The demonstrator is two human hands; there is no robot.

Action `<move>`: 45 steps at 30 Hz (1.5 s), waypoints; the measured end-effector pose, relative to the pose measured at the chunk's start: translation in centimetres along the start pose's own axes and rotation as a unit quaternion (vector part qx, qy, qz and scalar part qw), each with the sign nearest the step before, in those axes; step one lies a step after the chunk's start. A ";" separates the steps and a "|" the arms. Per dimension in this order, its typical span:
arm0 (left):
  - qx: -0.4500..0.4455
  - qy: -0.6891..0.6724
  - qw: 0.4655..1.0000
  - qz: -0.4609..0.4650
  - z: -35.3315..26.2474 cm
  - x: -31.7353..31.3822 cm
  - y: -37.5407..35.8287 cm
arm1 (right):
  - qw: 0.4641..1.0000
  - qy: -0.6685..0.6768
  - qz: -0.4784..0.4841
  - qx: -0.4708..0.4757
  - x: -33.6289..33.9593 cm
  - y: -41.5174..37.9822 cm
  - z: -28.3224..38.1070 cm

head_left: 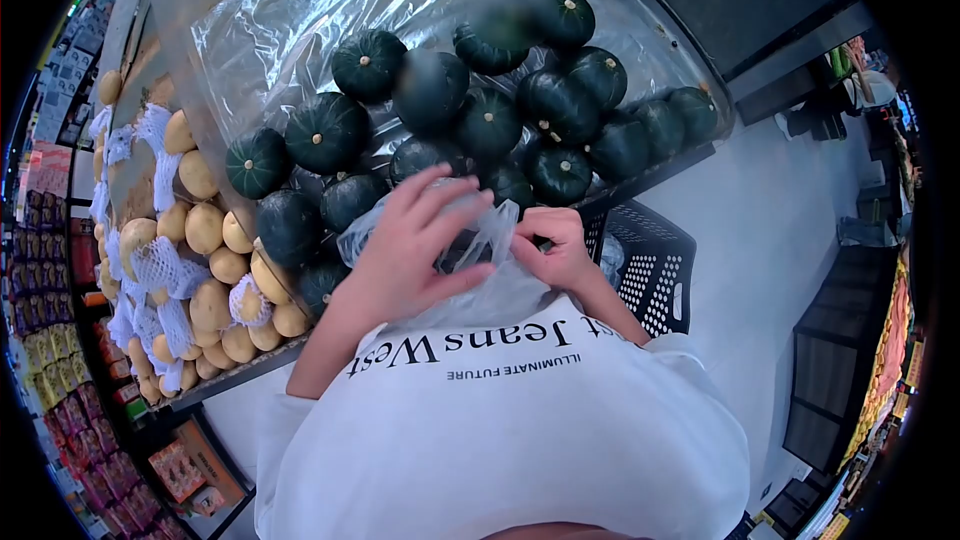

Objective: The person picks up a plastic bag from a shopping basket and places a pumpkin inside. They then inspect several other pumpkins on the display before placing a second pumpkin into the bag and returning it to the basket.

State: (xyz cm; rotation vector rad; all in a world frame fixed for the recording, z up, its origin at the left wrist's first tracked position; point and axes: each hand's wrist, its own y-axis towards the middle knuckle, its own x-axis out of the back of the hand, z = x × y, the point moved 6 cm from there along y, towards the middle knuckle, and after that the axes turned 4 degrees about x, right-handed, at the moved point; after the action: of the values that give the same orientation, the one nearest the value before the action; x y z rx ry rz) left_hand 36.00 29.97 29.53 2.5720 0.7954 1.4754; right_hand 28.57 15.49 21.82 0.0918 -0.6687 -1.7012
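A clear plastic bag (490, 290) hangs in front of my chest, at the near edge of the display. My right hand (555, 248) pinches the bag's rim between thumb and fingers. Over the left side of the bag's mouth, my left hand (420, 240) has its fingers spread, with thin plastic around and beneath them. Just beyond the hands lie several dark green kabocha squashes; one squash (425, 155) sits right behind my left fingertips, and another squash (558, 174) is a little past my right hand.
Clear sheeting (270, 50) lines the squash display. To the left, pale yellow melons (205, 228) are heaped, some in white foam nets (158, 265). A black perforated basket (655, 265) stands beside my right arm. Packaged goods (45, 270) fill shelves at far left.
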 end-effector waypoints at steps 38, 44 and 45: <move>0.289 -0.330 0.891 0.118 -2.2 -19.3 -10.4 | 0.977 0.106 0.044 -0.179 -2.1 -12.3 0.1; 0.181 -0.376 0.894 0.163 -7.2 -22.4 -6.6 | 0.910 0.228 -0.007 -0.346 0.2 -18.5 0.2; 0.181 -0.389 0.889 0.160 -7.9 -23.2 -6.2 | 0.907 0.231 -0.039 -0.349 1.0 -19.6 -0.1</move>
State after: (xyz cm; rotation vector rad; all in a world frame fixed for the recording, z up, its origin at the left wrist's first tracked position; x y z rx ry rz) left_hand 17.59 22.99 13.60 3.2783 0.5660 0.2005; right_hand 11.17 16.29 12.74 0.0115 0.3174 -1.8148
